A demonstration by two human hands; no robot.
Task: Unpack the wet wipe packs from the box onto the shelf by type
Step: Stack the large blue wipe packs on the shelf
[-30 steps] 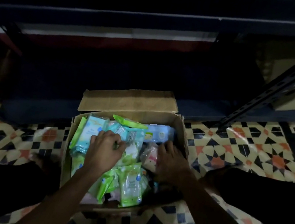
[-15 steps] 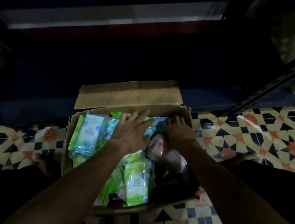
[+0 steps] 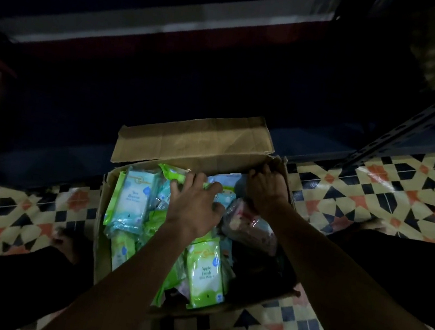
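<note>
Fingers (image 3: 202, 183) of our left hand (image 3: 193, 206) lay spread on the soft, slippery, light plastic wet wipe packs (image 3: 133, 200) inside the open brown cardboard box (image 3: 191, 144), our right hand (image 3: 265, 185) curled over its far corner, so we judged pinching one pack's edges best.

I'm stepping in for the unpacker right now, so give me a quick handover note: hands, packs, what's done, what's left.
Left hand: open, fingers spread over the packs at the far end of the box, no grip yet.
Right hand: fingers curled at the box's far right corner; whether it holds the wall or a pack is unclear.
Packs: all in the box, mixed. A blue pack stands on the left, a green apple pack lies near the front, a pink pack on the right.
Done: box opened; no pack visible on the dark shelf.
Left: lift out the packs and shelve them by type.
</note>
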